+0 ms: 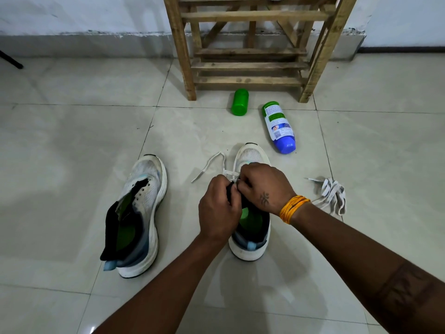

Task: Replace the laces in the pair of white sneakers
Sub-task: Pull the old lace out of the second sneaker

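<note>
Two white sneakers stand on the tiled floor, toes pointing away from me. The left sneaker [142, 208] has bare eyelets and its black tongue folded out. Both my hands work over the right sneaker [251, 227]. My left hand [218, 208] grips the black tongue and eyelet edge. My right hand [262, 186] pinches a white lace [212, 165] at the eyelets; the lace's free end trails to the left on the floor. A loose bundle of white laces [331, 194] lies to the right of that shoe.
A green bottle [239, 102] and a white-and-blue bottle [279, 127] lie on the floor beyond the shoes. A wooden rack [250, 44] stands against the wall behind them. A dark stand leg [12, 61] shows at far left.
</note>
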